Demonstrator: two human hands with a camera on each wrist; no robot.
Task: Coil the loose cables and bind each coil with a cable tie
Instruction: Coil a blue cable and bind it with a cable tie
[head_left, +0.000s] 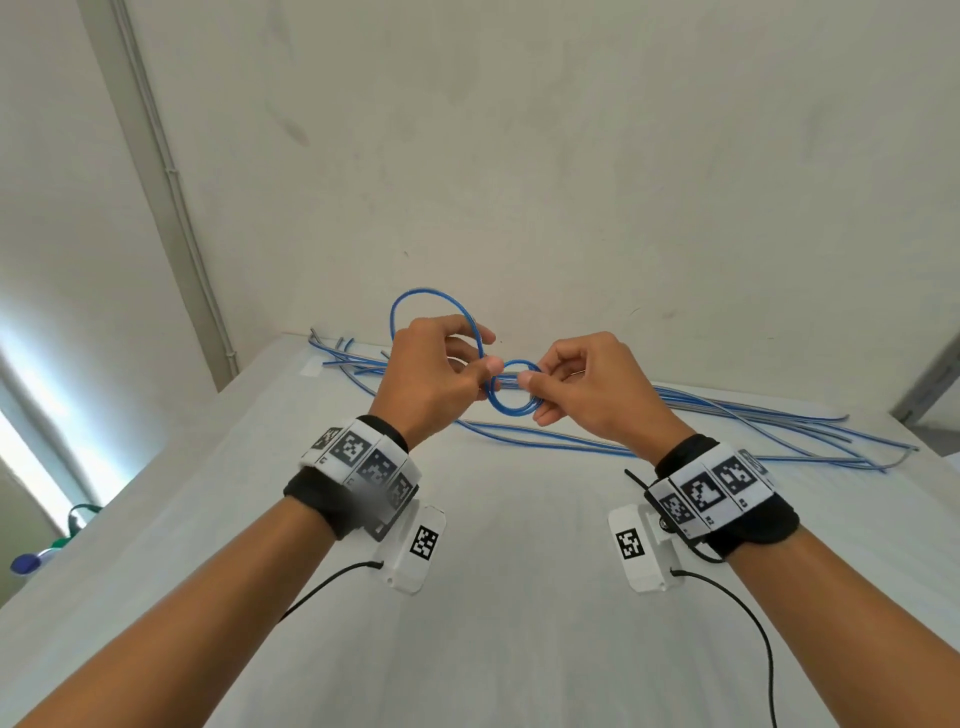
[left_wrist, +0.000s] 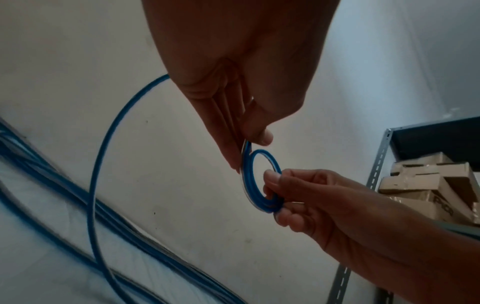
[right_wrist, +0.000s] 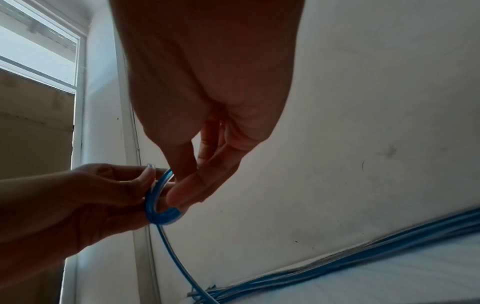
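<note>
The head view is evenly lit and fairly sharp, with daylight glaring in a soft, overexposed band at the lower left edge. Straight lines bend near the borders. A patch on the left wristband is blurred. Both wrist views are dimmer: the hands appear as dark, backlit shapes against a pale wall. The window is washed out. The nearest cables look smeared and out of focus.
</note>
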